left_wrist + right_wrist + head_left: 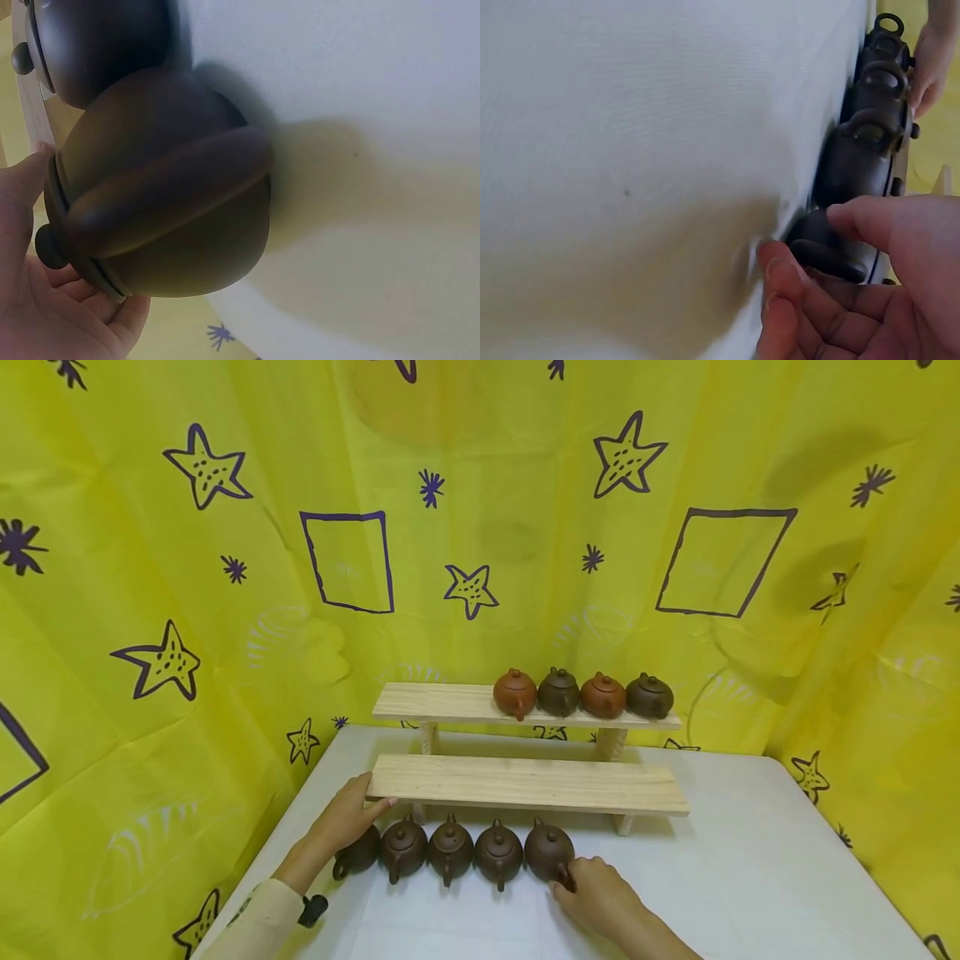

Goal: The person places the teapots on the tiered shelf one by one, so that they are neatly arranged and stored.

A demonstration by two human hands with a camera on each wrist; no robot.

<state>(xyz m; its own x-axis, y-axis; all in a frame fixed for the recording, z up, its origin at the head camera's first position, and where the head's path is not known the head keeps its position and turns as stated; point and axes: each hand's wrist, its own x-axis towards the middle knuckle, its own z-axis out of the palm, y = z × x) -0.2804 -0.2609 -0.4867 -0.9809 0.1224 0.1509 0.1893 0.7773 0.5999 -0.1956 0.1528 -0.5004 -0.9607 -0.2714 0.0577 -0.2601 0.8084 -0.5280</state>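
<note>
My right hand (600,893) holds by its handle (827,261) the rightmost dark teapot (547,850) on the tabletop (720,860), while my left hand (347,814) grips the left end of the lower wooden shelf (525,781).

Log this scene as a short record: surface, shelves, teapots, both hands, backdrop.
Surface: white table
Upper shelf: four teapots, alternating from the left: first reddish teapot, first dark teapot, second reddish teapot, second dark teapot
Lower shelf: pale wood, in front of and below the upper one
Front row: five dark teapots, handles toward the person
Left hand: at the lower shelf's left end, by the leftmost teapot
Right hand: at the handle of the rightmost teapot; grip unclear
Backdrop: yellow curtain, star prints
</note>
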